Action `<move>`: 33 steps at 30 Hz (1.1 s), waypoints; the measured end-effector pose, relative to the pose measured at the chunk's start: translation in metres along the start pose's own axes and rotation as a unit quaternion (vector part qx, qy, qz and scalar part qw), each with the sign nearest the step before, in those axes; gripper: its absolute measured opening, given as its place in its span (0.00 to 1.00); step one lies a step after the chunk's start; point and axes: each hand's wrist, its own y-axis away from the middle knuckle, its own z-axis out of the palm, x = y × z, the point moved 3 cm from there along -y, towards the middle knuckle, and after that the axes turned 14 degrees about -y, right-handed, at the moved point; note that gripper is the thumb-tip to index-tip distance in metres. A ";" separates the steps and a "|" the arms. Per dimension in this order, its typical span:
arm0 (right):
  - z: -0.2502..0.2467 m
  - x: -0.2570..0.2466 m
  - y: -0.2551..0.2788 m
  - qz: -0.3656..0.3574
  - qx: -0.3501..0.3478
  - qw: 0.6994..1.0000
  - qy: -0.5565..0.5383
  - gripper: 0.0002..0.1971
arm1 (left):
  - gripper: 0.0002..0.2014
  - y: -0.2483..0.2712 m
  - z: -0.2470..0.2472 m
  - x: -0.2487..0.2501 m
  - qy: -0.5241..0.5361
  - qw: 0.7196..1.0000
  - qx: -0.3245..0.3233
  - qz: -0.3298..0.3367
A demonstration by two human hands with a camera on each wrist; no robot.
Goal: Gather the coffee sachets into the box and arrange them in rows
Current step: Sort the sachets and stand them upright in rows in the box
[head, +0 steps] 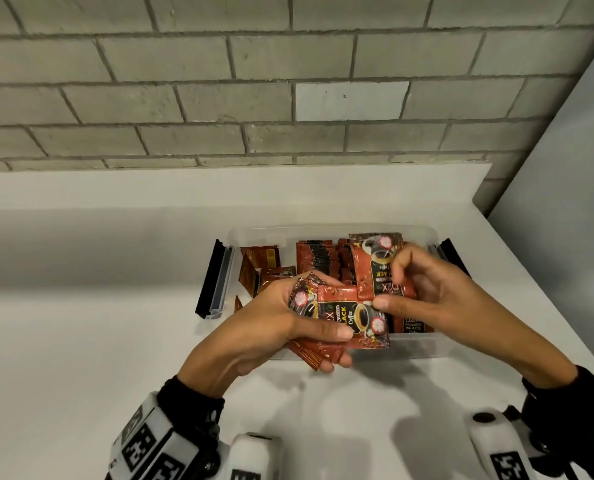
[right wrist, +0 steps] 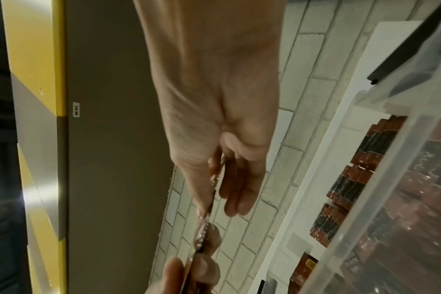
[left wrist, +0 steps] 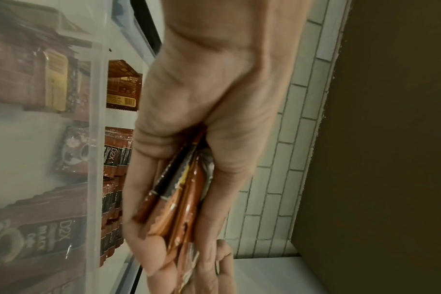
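head cam showed the left hand (head: pixel 271 327) clutching a bunch of coffee sachets (head: pixel 344 317) over the clear box (head: pixel 423 344), right hand (head: pixel 437 299) pinching one sachet (head: pixel 375 261); rows of sachets (head: pixel 319 258) stood inside, black latches (head: pixel 209 279) flanking.

Clear plastic box (head: pixel 416 233), centre frame, on white table (head: pixel 81 341): sachets in upright rows (head: pixel 318 258) at centre, loose sachets (head: pixel 261 261) at left. Left hand (head: pixel 274 327) grip: bundle of sachets (head: pixel 344 320). Right hand (head: pixel 437 299) grip: single sachet (head: pixel 375 261). Grey brick wall (head: pixel 219 81), upper frame.
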 end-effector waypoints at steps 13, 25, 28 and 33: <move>-0.023 -0.049 -0.007 0.011 -0.048 0.987 0.152 0.18 | 0.18 -0.004 -0.010 0.009 -0.062 0.998 0.003 -0.014; 0.011 -0.052 -0.034 0.043 -0.227 0.822 0.520 0.30 | 0.11 -0.018 -0.013 0.021 -0.185 0.977 -0.077 -0.073; 0.011 -0.046 -0.036 0.059 -0.148 0.887 0.433 0.24 | 0.10 -0.020 -0.013 0.021 -0.193 0.974 -0.087 -0.078; 0.012 -0.023 -0.037 0.020 0.031 0.967 0.251 0.11 | 0.07 -0.022 -0.015 0.022 -0.187 0.976 -0.080 -0.075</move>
